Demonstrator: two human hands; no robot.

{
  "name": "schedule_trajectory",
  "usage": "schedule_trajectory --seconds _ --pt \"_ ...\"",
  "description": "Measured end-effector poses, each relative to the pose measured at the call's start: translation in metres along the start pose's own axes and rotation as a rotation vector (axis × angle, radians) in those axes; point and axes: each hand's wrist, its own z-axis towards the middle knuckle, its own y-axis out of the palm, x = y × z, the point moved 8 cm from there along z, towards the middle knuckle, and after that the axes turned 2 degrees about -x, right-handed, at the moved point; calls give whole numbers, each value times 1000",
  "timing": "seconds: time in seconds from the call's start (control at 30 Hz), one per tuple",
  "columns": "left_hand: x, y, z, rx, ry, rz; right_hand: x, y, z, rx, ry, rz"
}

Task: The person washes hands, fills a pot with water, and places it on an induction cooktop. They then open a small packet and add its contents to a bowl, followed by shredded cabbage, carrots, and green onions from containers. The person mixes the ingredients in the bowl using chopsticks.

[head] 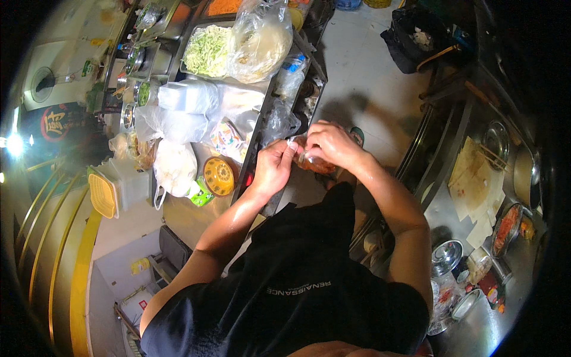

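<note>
Both hands meet in front of my body, above the floor beside the steel counter. My left hand (274,166) pinches the top of a clear plastic bag between thumb and fingers. My right hand (332,143) grips the same bag near its neck, with the fingers bent over it. The clear bag of reddish-brown food (317,165) hangs just below my hands; its contents are partly hidden by the fingers. To the left on the counter stand a yellow patterned bowl (218,176) and a white plastic bag (175,168).
A tray of shredded cabbage (207,51) and a large clear bag of food (259,42) lie at the counter's far end. Stacked yellow baskets (102,193) stand left. At right, another worktop holds stained paper sheets (473,178) and a metal lid (447,258). A black waste bag (401,49) sits beyond.
</note>
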Motion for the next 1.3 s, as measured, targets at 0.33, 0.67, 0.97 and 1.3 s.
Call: schedule_trajectory --seconds 0.33,0.67,0.97,1.3 --pt "-13 12 0 2 -18 52 7 23 -13 11 172 -69" --pt "-96 63 37 44 -405 -472 75 52 -45 257 577 -172" --pt "-160 93 90 177 -800 -575 174 106 1 280 650 -149" --pt "-217 46 162 522 -331 -113 245 172 150 268 311 373"
